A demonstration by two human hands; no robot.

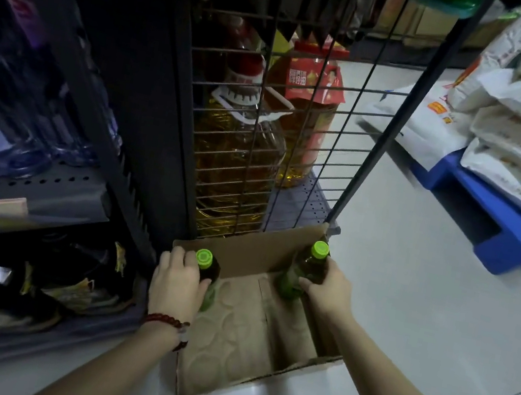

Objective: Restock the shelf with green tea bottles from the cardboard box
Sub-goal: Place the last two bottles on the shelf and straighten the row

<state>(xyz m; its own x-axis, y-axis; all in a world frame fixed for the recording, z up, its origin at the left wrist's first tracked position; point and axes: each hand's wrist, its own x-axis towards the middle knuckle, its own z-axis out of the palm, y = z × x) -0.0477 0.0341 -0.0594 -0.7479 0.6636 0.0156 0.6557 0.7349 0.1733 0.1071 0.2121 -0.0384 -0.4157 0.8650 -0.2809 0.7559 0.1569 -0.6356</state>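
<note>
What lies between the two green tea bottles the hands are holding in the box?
Only the bare cardboard floor of the box, seen in the head view. The left hand grips one bottle, the right hand the other bottle.

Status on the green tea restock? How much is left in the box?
Looks near the end: the cardboard box shows bare bottom apart from two bottles. In hand: left hand has a grip on one green tea bottle, right hand on the other. Left: lift both out and shelve them. The destination shelf spot isn't identifiable here.
</note>
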